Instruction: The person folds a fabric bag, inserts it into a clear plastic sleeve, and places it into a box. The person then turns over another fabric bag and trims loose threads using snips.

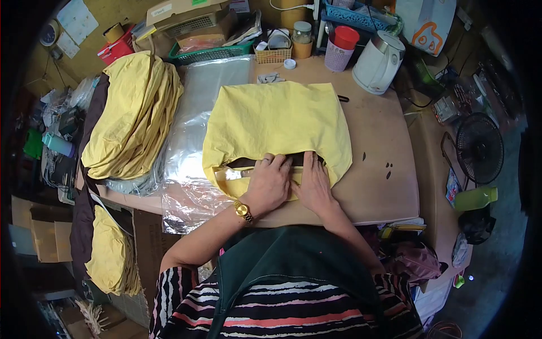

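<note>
A yellow fabric piece (282, 118) lies on the brown tabletop (384, 141), with a dark opening along its near side. My left hand (270, 182) rests at that opening, its fingers bent over the near edge and close together. Just beside it, my right hand (314, 183) reaches into the opening's edge with its fingertips. Whether either hand pinches the cloth is hard to see. A shiny clear strip (228, 174) shows in the opening left of my left hand.
Clear plastic sheets (195, 118) lie left of the cloth. Stacked yellow cloth (127, 121) is at the far left. At the back stand a white kettle (379, 62), a red cup (345, 38) and a green tray (212, 53). A black fan (480, 148) is at right.
</note>
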`<state>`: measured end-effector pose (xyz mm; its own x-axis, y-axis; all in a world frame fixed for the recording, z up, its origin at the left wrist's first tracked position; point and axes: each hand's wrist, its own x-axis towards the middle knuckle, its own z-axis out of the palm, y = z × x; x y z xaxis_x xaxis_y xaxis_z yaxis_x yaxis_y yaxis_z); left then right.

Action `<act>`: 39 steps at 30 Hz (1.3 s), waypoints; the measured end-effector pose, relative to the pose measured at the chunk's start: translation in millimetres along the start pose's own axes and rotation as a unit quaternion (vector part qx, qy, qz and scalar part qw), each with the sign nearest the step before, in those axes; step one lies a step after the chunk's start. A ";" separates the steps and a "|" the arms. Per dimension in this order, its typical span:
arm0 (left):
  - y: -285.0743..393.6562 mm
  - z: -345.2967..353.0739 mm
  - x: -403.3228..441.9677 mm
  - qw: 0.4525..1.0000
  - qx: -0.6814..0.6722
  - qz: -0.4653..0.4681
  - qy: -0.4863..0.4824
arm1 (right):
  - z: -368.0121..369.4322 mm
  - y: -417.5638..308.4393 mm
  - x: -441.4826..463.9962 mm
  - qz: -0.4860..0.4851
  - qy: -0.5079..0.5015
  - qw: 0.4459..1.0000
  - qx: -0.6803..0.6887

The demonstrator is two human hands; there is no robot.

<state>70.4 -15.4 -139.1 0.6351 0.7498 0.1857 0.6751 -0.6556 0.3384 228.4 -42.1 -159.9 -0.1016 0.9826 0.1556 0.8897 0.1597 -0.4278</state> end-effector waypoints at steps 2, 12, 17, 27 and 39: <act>11.2 -7.5 1.8 0.996 0.070 -0.009 0.059 | -4.0 2.3 2.4 0.013 0.015 0.995 0.099; -35.8 34.4 42.3 0.997 0.019 -0.070 -0.025 | 22.3 -0.3 -14.8 -0.075 -0.053 0.994 -0.064; -48.9 58.4 84.5 0.990 0.091 -0.018 -0.109 | 17.6 -5.7 -17.8 -0.107 -0.109 0.983 -0.101; 1.5 -2.6 52.3 0.971 0.051 -0.026 -0.231 | -16.8 44.9 -10.2 -0.088 -0.126 0.983 0.102; -19.4 -40.0 -43.2 0.966 -0.148 -0.177 0.114 | -65.3 49.9 23.7 0.029 -0.030 0.954 0.298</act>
<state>14.9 -31.6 -116.7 0.2615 0.9447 0.1977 0.6763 -0.3255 0.6608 299.4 -17.0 -119.5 -0.1015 0.9922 0.0723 0.4853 0.1129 -0.8670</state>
